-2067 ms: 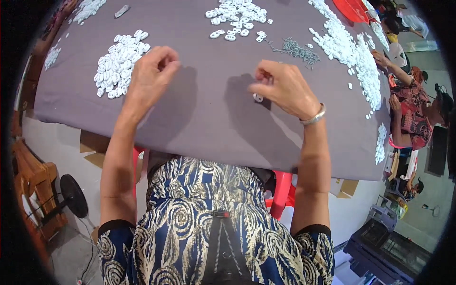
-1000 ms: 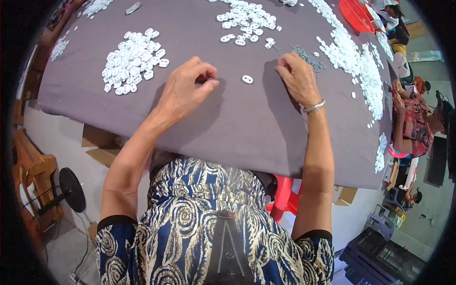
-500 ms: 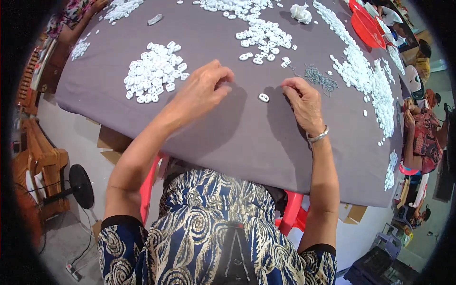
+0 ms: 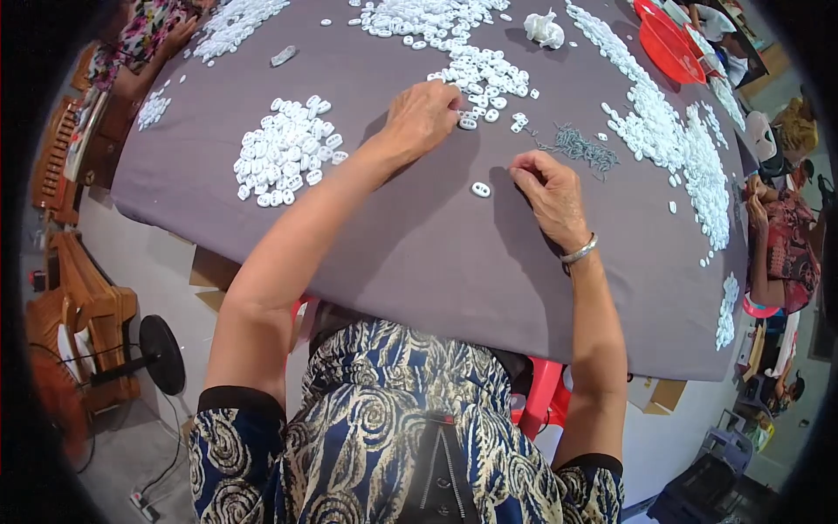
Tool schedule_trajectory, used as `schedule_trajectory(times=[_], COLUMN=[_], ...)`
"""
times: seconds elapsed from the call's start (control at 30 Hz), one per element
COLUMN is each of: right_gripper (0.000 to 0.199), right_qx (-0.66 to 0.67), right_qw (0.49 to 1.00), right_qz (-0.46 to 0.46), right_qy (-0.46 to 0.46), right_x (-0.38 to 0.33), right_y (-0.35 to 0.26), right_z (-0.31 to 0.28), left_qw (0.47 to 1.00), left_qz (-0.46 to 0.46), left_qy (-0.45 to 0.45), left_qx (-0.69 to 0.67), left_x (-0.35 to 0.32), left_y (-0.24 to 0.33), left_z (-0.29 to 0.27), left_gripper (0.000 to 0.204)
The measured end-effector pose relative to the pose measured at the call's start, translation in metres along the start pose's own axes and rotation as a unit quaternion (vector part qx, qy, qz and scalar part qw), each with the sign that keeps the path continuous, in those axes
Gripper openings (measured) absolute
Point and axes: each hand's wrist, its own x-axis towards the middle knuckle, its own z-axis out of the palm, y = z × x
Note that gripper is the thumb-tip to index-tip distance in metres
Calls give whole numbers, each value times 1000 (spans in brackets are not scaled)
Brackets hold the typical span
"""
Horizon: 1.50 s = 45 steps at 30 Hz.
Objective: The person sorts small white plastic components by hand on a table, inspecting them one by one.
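Note:
My left hand (image 4: 421, 118) reaches over the near edge of a loose heap of white oval two-holed pieces (image 4: 483, 72). Its fingers are bent together beside one such piece (image 4: 468, 123); what lies between the fingertips is hidden. My right hand (image 4: 550, 192), a silver bangle at its wrist, hovers over the cloth with thumb and forefinger pinched. Anything in that pinch is too small to make out. Between the hands a single white two-holed piece (image 4: 480, 189) lies flat. Beyond the right hand is a tangle of small grey strands (image 4: 578, 150).
A rounded pile of white pieces (image 4: 284, 148) lies left of my left forearm. More white pieces (image 4: 650, 122) spread along the right side of the grey tablecloth (image 4: 419, 262). Farther back are a crumpled white bundle (image 4: 545, 31) and a red basin (image 4: 668, 44). Other people sit at both sides.
My left hand has moved away from me and to the right, from beside the rounded pile to the loose heap. The right hand stays pinched in nearly the same place. The view has shifted slightly.

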Motion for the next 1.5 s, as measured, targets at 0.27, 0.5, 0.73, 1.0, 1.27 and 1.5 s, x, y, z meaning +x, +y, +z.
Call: schedule_trajectory(times=[0.27, 0.5, 0.73, 1.0, 1.27, 1.5], right_gripper=[9, 9, 8, 9, 13, 9], right_qx=[-4, 82, 82, 165, 236, 195], right_qw=[1000, 997, 995, 985, 968, 977], right_qz=[-13, -3, -45, 28, 77, 57], right_qy=[-3, 13, -21, -40, -26, -69], right_x=[0, 1, -3, -9, -14, -9], right_y=[-1, 2, -4, -13, -17, -16], right_z=[3, 4, 9, 11, 19, 9], left_qw=[999, 984, 981, 944, 902, 869], left_qz=[30, -13, 46, -16, -53, -108], left_qy=[15, -59, -62, -50, -24, -47], left_qx=[-33, -166, -178, -326, -428, -481], left_x=[-14, -30, -52, -67, -72, -74], left_y=[5, 29, 49, 55, 50, 49], left_z=[4, -13, -6, -2, 13, 10], left_gripper=[18, 17, 17, 20, 16, 17])
